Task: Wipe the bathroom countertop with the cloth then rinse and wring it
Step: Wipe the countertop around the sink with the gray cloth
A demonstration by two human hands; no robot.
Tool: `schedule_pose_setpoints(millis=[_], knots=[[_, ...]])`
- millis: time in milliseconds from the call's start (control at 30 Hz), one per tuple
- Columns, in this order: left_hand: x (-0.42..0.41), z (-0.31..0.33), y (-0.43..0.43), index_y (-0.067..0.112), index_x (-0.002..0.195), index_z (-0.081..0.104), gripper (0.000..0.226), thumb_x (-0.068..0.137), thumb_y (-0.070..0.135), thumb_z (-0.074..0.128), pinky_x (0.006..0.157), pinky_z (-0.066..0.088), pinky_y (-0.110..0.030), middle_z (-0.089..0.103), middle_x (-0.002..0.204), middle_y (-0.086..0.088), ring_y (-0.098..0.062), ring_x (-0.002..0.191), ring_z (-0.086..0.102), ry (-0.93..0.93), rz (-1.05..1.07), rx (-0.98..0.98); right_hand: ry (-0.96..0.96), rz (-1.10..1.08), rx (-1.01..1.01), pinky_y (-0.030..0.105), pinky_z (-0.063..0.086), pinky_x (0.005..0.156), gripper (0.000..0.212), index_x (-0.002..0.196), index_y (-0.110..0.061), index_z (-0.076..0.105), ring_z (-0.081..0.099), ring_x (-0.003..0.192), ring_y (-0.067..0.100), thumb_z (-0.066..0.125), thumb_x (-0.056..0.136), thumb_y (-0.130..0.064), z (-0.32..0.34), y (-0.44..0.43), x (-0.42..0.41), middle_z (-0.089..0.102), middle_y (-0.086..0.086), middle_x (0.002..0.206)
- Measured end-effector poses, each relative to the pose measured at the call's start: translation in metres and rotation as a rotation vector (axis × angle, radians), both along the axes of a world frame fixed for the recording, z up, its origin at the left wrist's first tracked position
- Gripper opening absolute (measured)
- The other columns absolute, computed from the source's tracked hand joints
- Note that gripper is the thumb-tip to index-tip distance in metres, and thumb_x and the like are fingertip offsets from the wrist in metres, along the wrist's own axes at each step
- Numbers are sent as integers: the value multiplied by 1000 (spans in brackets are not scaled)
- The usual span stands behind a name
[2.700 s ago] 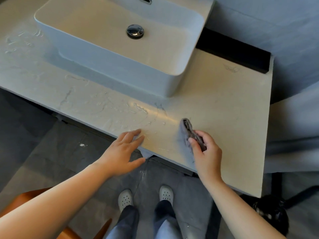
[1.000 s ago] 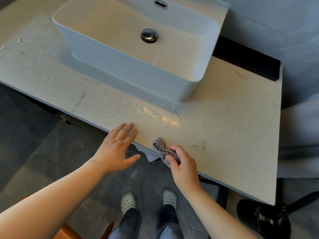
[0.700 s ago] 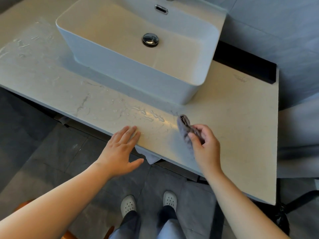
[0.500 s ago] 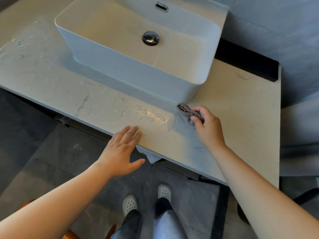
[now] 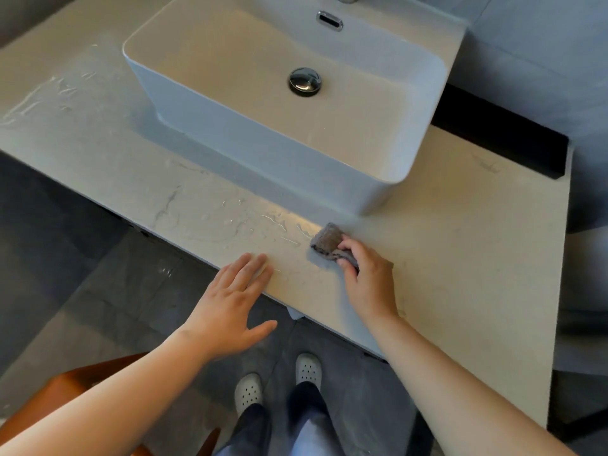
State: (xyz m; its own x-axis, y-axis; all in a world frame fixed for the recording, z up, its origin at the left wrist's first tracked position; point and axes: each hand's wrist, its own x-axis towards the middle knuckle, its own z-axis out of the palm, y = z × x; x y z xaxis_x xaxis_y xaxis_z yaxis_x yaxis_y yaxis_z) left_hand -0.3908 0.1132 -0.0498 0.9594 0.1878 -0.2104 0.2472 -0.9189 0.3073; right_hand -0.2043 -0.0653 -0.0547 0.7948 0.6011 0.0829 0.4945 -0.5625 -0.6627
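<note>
Grey bunched cloth [image 5: 326, 241]: lies pressed on the pale marble-look countertop [image 5: 460, 264], near and just left of the front right corner of the white rectangular ceramic basin [image 5: 329, 166], at the right end of the water streaks [image 5: 263, 222].
Right hand [image 5: 370, 279]: fingers and thumb are curled round the cloth's near right part and pinch it down onto the stone.
Left hand [image 5: 232, 299]: fingers are straight and together, their tips resting flat on the countertop's near edge, with the thumb out past the edge; it holds nothing.
Change: half a second ago the cloth was at the foot of the basin; it has since been drawn nearer and leftward, up to the streaks. The left hand has kept its place.
Meaning for the task: wiping appears to be midway. The stone right of the cloth looks dry, but the streaks to its left remain, so a leftward pass seems due. Rinsing and wringing are not yet begun.
Cloth relative to hands: partly under the right fingers; far and right of the left hand, and apart from it.
</note>
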Motion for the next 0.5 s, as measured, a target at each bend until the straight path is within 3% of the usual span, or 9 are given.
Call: schedule_pose_setpoints(millis=[300,500], knots=[[-2,5,15,30,150,19,83,80,66,44,118,8,-35,4,158,12,-10,145,-2,-5,-35,-129,126,148,-31,22,45,92,23,108,-23,62,56,107,3,58,87,-16,8,-14,-70,63,-13,117],[-10,12,28,20,147,32,81,82,67,36,117,12,-32,18,157,3,-14,145,7,-47,5,-82,488,136,16,28,53,69,14,98,-27,61,63,77,3,59,91,-16,40,-20,-66,68,-11,84]])
